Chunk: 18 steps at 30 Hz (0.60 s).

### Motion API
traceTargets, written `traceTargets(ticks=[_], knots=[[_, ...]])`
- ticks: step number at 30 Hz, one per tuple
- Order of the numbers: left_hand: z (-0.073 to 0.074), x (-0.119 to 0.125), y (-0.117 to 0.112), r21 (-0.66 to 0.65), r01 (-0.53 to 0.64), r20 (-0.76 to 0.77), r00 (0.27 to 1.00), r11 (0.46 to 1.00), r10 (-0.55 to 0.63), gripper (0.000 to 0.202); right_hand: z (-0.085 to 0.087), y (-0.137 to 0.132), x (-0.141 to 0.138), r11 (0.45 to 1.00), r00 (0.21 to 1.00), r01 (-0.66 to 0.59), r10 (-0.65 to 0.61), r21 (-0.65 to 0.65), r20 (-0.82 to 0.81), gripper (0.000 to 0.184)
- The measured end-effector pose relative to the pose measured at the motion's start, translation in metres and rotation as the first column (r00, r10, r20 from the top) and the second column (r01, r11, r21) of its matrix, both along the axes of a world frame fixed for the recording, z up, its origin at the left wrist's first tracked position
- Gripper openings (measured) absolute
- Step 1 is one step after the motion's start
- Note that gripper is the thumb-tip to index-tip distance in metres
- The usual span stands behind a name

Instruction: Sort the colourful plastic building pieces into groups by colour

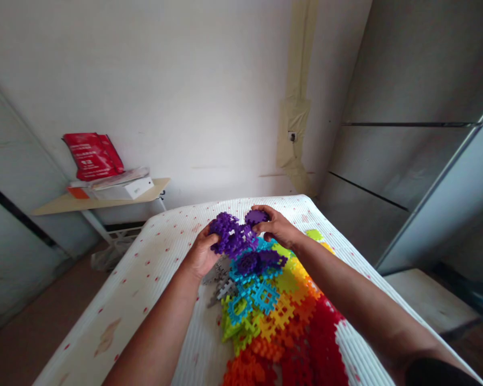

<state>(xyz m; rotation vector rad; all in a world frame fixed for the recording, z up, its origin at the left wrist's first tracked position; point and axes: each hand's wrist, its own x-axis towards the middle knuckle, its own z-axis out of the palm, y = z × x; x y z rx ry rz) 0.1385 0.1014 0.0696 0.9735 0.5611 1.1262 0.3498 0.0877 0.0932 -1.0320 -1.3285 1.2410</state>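
A cluster of purple interlocking plastic pieces (230,236) is gripped from its left side by my left hand (203,251). Just to its right, my right hand (279,226) pinches a single purple gear-shaped piece (256,216) between thumb and fingers. Whether that piece touches the cluster I cannot tell. Below both hands spreads a pile of similar pieces: more purple ones (261,261), blue ones (251,300), grey ones (224,287), green ones (241,329), yellow and orange ones (284,313), and red ones (326,338) nearest me on the right.
The pieces lie on a table with a white, red-spotted ribbed cover (165,257). At the left, a small wooden table (60,205) bears red packets (92,155) and a white box (134,188). A grey cabinet (390,155) stands on the right, a taped wall socket (292,136) behind.
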Motion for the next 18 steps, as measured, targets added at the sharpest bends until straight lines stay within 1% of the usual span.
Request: traceTargets(ticks=[3, 5, 7, 9, 11, 12, 13, 14, 15, 16, 18], knots=[[0.003, -0.002, -0.013, -0.034, -0.010, -0.112, 0.994, 0.999, 0.006, 0.036, 0.005, -0.011, 0.007, 0.999, 0.999, -0.038, 0.038, 0.028, 0.019, 0.052], [-0.002, -0.004, -0.023, -0.043, -0.006, -0.210, 0.978, 0.999, -0.003, 0.035, 0.006, -0.023, 0.010, 0.997, 0.995, -0.067, 0.065, 0.025, 0.078, 0.051], [-0.011, -0.007, -0.032, -0.035, 0.005, -0.320, 0.947, 0.999, -0.016, 0.035, 0.007, -0.037, 0.012, 0.995, 0.987, -0.095, 0.091, 0.023, 0.134, 0.054], [-0.020, -0.011, -0.042, 0.019, 0.042, -0.431, 0.902, 0.999, -0.030, 0.041, 0.006, -0.052, 0.013, 0.990, 0.980, -0.134, 0.126, 0.045, 0.151, 0.056], [-0.024, -0.019, -0.053, 0.104, 0.118, -0.518, 0.854, 0.988, -0.047, 0.049, 0.003, -0.065, 0.017, 0.981, 0.974, -0.176, 0.161, 0.083, 0.157, 0.055], [-0.025, -0.023, -0.058, 0.153, 0.157, -0.548, 0.835, 0.976, -0.049, 0.050, 0.001, -0.070, 0.021, 0.979, 0.973, -0.174, 0.154, 0.106, 0.170, 0.053], [-0.026, -0.028, -0.063, 0.198, 0.194, -0.571, 0.819, 0.961, -0.048, 0.049, -0.001, -0.074, 0.027, 0.981, 0.973, -0.145, 0.117, 0.131, 0.201, 0.050], [-0.027, -0.034, -0.067, 0.239, 0.223, -0.589, 0.807, 0.945, -0.041, 0.047, -0.004, -0.076, 0.036, 0.983, 0.966, -0.090, 0.048, 0.158, 0.254, 0.047], [-0.029, -0.039, -0.072, 0.278, 0.235, -0.601, 0.799, 0.931, -0.022, 0.046, -0.009, -0.078, 0.048, 0.981, 0.945, -0.012, -0.052, 0.192, 0.322, 0.045], [-0.032, -0.045, -0.076, 0.310, 0.235, -0.615, 0.789, 0.921, 0.006, 0.046, -0.016, -0.078, 0.062, 0.969, 0.903, 0.079, -0.169, 0.233, 0.394, 0.044], [-0.045, -0.056, -0.086, 0.354, 0.196, -0.654, 0.751, 0.915, 0.092, 0.050, -0.034, -0.075, 0.097, 0.919, 0.760, 0.241, -0.378, 0.312, 0.528, 0.044]])
